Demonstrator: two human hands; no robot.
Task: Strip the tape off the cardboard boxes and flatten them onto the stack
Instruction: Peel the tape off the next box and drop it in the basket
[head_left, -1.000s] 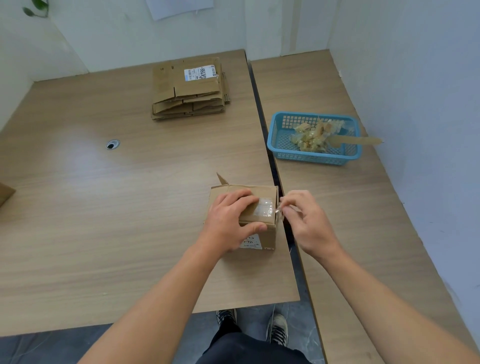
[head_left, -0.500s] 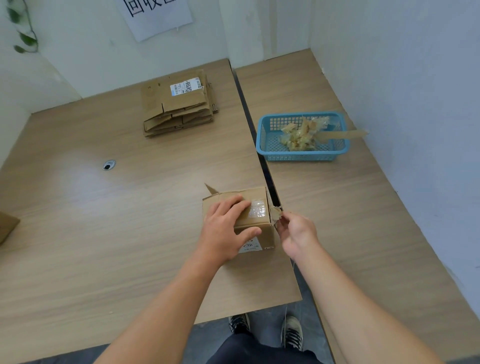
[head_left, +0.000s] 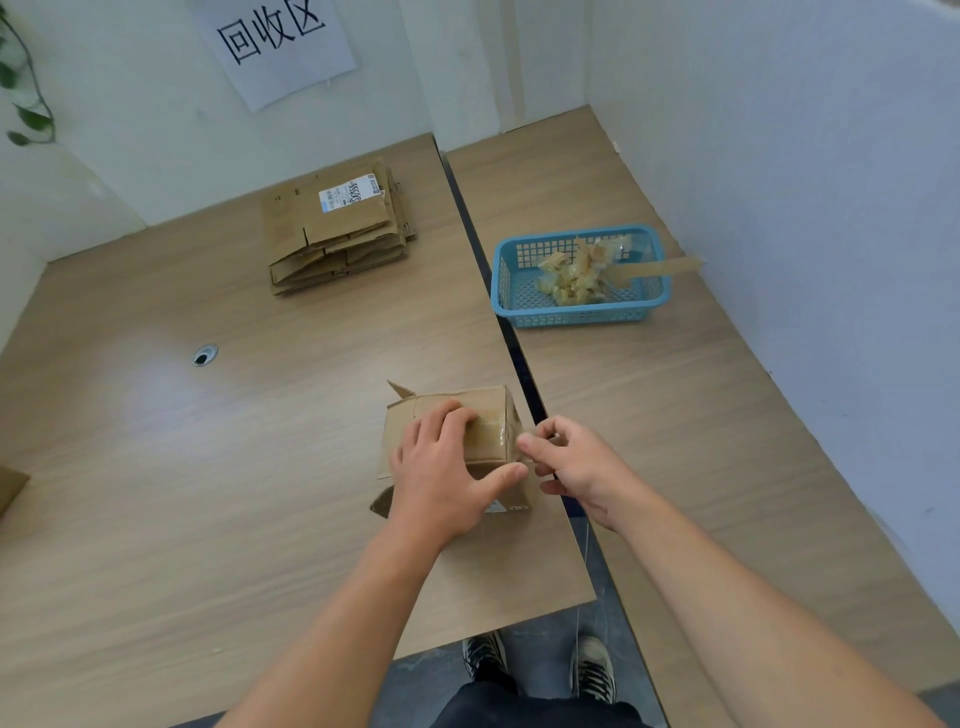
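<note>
A small brown cardboard box (head_left: 470, 415) stands near the right edge of the left table, with clear tape (head_left: 500, 434) across its top right end. My left hand (head_left: 447, 473) lies over the box, fingers across the top and thumb along the near side, holding it down. My right hand (head_left: 569, 465) is at the box's right end, thumb and forefinger pinching the tape's edge there. A stack of flattened boxes (head_left: 337, 228) lies at the far side of the same table.
A blue plastic basket (head_left: 576, 312) with crumpled tape strips sits on the right table beyond my right hand. A dark gap (head_left: 519, 358) runs between the two tables. White walls close in at the back and right. Another cardboard piece (head_left: 10, 488) shows at the left edge.
My right hand has shifted slightly at the box's right end, its fingers now pinching the tape edge. The left hand stays on the box. The camera has tilted upward.
</note>
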